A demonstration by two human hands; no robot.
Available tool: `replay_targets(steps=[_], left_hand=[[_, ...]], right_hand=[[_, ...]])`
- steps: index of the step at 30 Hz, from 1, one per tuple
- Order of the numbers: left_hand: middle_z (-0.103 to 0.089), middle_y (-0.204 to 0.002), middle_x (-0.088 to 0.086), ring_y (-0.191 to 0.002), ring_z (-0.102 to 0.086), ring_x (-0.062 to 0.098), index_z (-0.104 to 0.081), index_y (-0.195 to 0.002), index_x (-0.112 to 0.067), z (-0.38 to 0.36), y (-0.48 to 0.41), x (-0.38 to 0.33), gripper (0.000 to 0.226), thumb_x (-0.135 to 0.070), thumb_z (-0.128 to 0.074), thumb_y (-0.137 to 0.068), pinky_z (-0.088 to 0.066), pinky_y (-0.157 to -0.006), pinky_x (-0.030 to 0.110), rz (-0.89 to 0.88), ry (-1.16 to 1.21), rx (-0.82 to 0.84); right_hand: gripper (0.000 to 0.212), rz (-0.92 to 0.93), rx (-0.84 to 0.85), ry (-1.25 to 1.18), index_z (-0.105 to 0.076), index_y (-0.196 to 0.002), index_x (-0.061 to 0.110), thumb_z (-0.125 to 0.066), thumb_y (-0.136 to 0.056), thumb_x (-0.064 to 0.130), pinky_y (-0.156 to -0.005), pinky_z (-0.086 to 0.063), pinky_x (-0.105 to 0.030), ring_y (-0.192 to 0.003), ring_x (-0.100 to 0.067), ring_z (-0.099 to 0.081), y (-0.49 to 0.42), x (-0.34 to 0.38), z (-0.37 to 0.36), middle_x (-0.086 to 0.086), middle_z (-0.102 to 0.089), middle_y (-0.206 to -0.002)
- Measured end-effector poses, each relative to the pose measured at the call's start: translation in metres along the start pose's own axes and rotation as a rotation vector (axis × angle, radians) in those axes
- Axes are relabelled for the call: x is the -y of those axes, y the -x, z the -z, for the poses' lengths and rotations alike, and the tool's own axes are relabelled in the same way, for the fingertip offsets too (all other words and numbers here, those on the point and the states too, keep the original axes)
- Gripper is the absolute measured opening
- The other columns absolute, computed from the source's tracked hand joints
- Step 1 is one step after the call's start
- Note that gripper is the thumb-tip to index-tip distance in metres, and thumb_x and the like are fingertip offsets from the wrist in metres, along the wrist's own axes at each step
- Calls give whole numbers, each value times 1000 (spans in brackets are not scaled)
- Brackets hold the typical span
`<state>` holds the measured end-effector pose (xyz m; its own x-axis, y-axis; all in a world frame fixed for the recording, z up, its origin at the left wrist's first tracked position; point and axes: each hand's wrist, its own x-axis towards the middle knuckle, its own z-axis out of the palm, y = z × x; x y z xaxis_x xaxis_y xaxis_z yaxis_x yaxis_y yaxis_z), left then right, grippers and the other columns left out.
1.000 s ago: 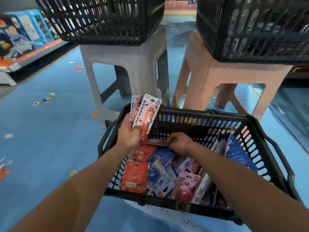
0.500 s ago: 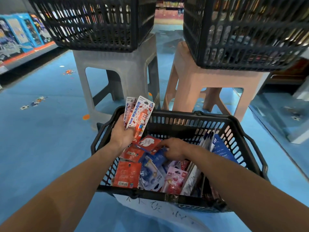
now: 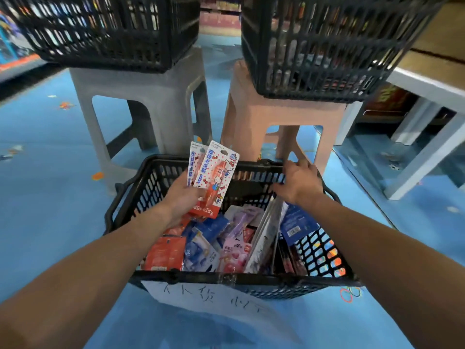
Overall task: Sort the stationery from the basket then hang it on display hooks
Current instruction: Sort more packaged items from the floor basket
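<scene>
Resting on blue shop floor (image 3: 50, 197) near grey plastic stool (image 3: 151, 109), black mesh plastic basket (image 3: 125, 205) of packaged stationery (image 3: 201, 248); right hand (image 3: 299, 182) grips its far rim, left hand (image 3: 181, 195) holds two red-and-white carded pens (image 3: 214, 177) above it.

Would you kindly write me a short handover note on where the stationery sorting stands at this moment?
Left hand: holds two red-and-white carded blister packs above the black plastic shopping basket.
Right hand: fingers curled over the basket's far rim.
Done: two matching packs picked out.
Left: mixed red, blue and pink packs lie in the basket, unsorted. Nothing is hung and no display hooks are in view.
</scene>
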<state>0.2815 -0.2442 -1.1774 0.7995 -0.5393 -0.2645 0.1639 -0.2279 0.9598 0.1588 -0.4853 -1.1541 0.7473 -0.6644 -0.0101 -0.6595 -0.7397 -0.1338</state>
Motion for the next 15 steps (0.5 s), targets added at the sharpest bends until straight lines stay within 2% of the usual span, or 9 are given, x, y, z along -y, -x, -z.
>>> replay_targets(steps=[2, 3, 5, 7, 9, 10, 11, 13, 15], left_hand=[[-77, -104, 7, -89, -77, 32, -59, -120, -27, -6, 0, -1, 39, 3, -61, -95, -60, -78, 62, 24, 7, 17], [-78, -103, 6, -89, -77, 34, -59, -120, -28, -9, -1, -1, 38, 1, -61, -95, -59, -80, 65, 30, 3, 22], [-78, -102, 4, -90, -77, 33, -60, -116, -31, -14, -2, -1, 37, -1, -62, -95, -59, -82, 62, 28, 1, 33], [-77, -106, 3, -94, -76, 29, -60, -115, -31, -20, -2, 0, 38, 3, -61, -96, -62, -81, 51, 26, 26, 38], [-75, -110, 3, -98, -75, 28, -60, -110, -32, -23, -5, 3, 41, 6, -60, -96, -62, -83, 48, 35, 28, 36], [-75, -112, 4, -99, -74, 28, -60, -108, -33, -25, -7, 4, 41, 6, -60, -96, -62, -85, 49, 39, 23, 37], [-75, -114, 5, -99, -74, 28, -60, -109, -33, -26, -8, 6, 42, 6, -61, -95, -61, -87, 51, 39, 18, 36], [-75, -115, 5, -100, -74, 27, -59, -109, -34, -27, -10, 8, 42, 5, -62, -95, -60, -89, 52, 37, 6, 25], [-75, -115, 4, -100, -74, 27, -59, -106, -34, -28, -11, 9, 41, 5, -62, -94, -60, -90, 51, 44, 2, 20]], right_hand=[[81, -91, 95, -63, -48, -139, 19, -56, -75, 69, -103, -47, -49, -128, -40, -47, -2, -12, 1, -14, -51, -138], [86, -129, 141, -135, -47, -139, 18, -53, -75, 74, -97, -50, -45, -117, -37, -56, -5, -16, 0, -13, -60, -126], [78, -168, 204, -295, -46, -142, 11, -44, -91, 70, -87, -53, -41, -96, -33, -62, -7, -21, 1, -13, -64, -105], [65, -164, 208, -315, -48, -140, 4, -28, -105, 54, -88, -51, -36, -96, -30, -59, -3, -20, 7, -19, -60, -104], [56, -140, 308, -346, -47, -138, 5, -20, -110, 45, -90, -49, -30, -101, -25, -59, 2, -18, 8, -20, -58, -111], [57, -155, 383, -439, -43, -144, 8, -21, -110, 48, -98, -50, -32, -112, -25, -60, 5, -18, 8, -18, -57, -125], [59, -229, 482, -636, -41, -147, 12, -24, -108, 53, -102, -51, -37, -116, -27, -62, 9, -17, 8, -14, -56, -133], [52, -264, 625, -868, -51, -136, 17, -30, -107, 55, -96, -55, -41, -105, -31, -70, 12, -17, 9, -12, -63, -127], [34, -119, 580, -731, -61, -119, 15, -38, -108, 38, -92, -54, -36, -101, -31, -70, 9, -15, 3, -11, -68, -116]])
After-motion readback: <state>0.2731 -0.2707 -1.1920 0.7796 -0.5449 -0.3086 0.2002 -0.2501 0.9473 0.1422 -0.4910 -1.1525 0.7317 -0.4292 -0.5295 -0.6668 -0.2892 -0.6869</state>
